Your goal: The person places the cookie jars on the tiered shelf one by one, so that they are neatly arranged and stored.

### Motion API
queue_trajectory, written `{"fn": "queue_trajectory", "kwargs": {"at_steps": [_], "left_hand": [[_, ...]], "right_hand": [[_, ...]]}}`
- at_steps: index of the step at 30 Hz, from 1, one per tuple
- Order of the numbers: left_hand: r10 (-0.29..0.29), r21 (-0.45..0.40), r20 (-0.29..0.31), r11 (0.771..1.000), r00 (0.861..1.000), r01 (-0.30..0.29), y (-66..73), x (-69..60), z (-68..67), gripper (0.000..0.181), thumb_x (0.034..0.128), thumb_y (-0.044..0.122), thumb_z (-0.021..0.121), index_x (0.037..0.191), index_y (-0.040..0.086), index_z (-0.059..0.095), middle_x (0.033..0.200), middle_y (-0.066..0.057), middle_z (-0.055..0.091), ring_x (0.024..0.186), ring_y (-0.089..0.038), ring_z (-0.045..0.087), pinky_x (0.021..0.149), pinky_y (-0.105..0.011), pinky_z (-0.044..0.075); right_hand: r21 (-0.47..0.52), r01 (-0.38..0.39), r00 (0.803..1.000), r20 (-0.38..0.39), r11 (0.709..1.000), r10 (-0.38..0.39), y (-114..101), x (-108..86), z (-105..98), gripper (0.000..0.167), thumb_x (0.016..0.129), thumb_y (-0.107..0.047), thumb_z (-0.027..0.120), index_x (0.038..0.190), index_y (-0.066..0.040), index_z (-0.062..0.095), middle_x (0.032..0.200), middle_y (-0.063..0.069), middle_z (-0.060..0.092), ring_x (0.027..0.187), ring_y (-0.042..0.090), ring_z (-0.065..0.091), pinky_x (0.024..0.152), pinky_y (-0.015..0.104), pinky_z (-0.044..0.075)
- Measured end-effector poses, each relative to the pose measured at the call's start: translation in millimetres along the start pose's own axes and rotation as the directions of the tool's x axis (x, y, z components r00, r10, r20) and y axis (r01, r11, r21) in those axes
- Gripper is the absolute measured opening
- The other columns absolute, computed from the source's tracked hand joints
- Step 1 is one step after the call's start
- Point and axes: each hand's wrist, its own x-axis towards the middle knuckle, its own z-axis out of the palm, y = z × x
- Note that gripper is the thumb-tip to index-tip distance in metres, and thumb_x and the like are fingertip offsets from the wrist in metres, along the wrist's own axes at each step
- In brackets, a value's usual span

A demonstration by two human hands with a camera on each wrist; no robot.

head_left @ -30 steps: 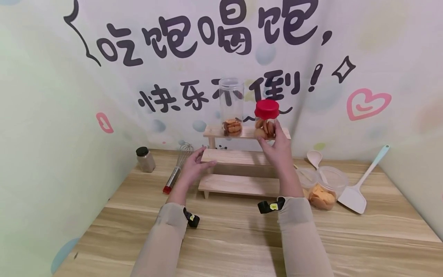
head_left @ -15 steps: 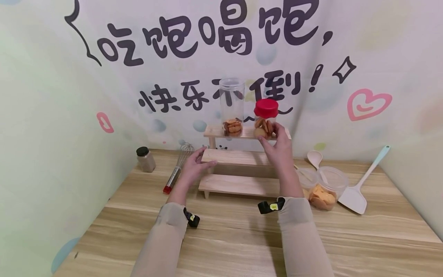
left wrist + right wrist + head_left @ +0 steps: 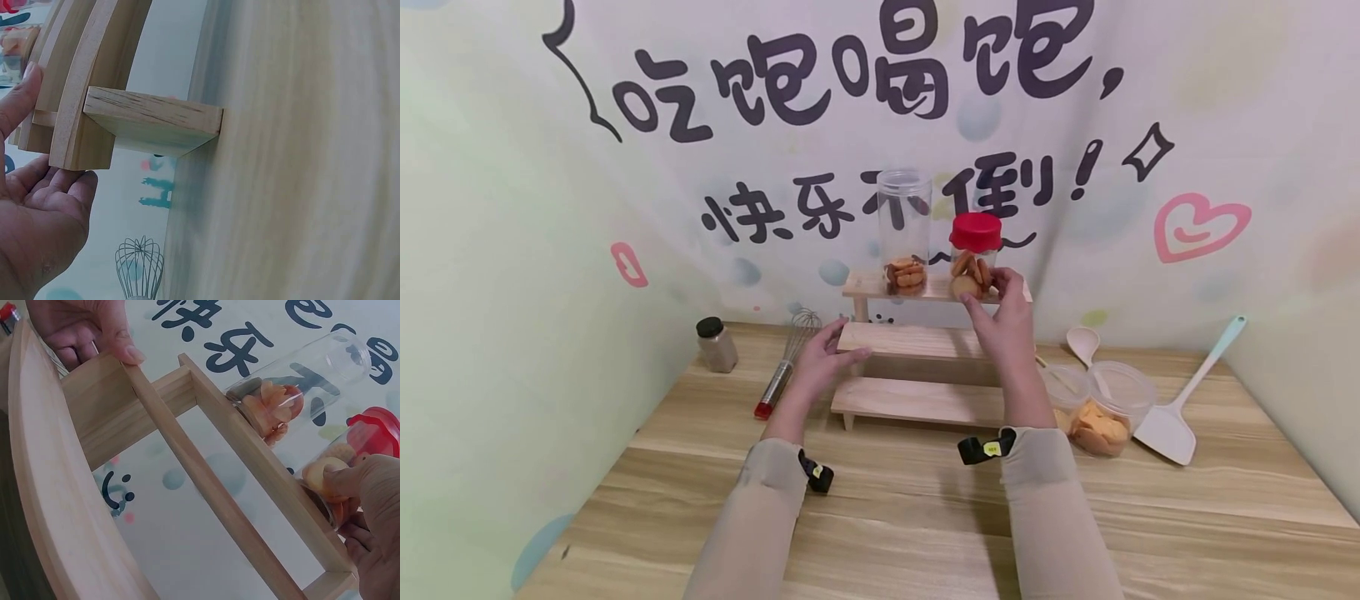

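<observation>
My right hand (image 3: 1007,325) holds a clear jar with a red lid (image 3: 975,232), low on its side between thumb and fingers. Round biscuits (image 3: 325,477) show inside it. Upright at the right of the top step of a wooden three-step rack (image 3: 917,398), this jar has a taller clear jar without a lid (image 3: 904,217) to its left, with a few biscuits at the bottom. My left hand (image 3: 822,360) grips the left end of the middle step, the thumb near its front edge. In the left wrist view the fingers (image 3: 59,187) lie against the step's end.
Left of the rack are a whisk (image 3: 782,375) and a small dark-lidded jar (image 3: 717,345). At right stand an open clear tub of orange chips (image 3: 1100,425), another clear container (image 3: 1064,383), a spoon (image 3: 1082,343) and a white spatula (image 3: 1168,429). A printed cloth (image 3: 820,275) hangs behind.
The red-lidded jar has shifted slightly to the left. My right fingers have moved a little lower on it and are more bent. My left hand stays on the rack.
</observation>
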Motion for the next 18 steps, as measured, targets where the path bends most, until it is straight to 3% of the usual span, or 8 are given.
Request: {"fn": "queue_trajectory", "kwargs": {"at_steps": [18], "left_hand": [[0.003,0.001,0.003,1.000,1.000,-0.003,0.3,0.0,0.1,0.088,0.0815,0.026,0.086,0.155,0.017,0.040,0.160,-0.009,0.036,0.144,-0.025,0.039,0.113,-0.037,0.041]], "right_hand": [[-0.052,0.084,0.996,-0.035,0.995,-0.086,3.1,1.9,0.1,0.057,0.096,-0.025,0.070,0.144,-0.002,0.049,0.141,0.018,0.056,0.132,0.032,0.051,0.114,0.047,0.040]]}}
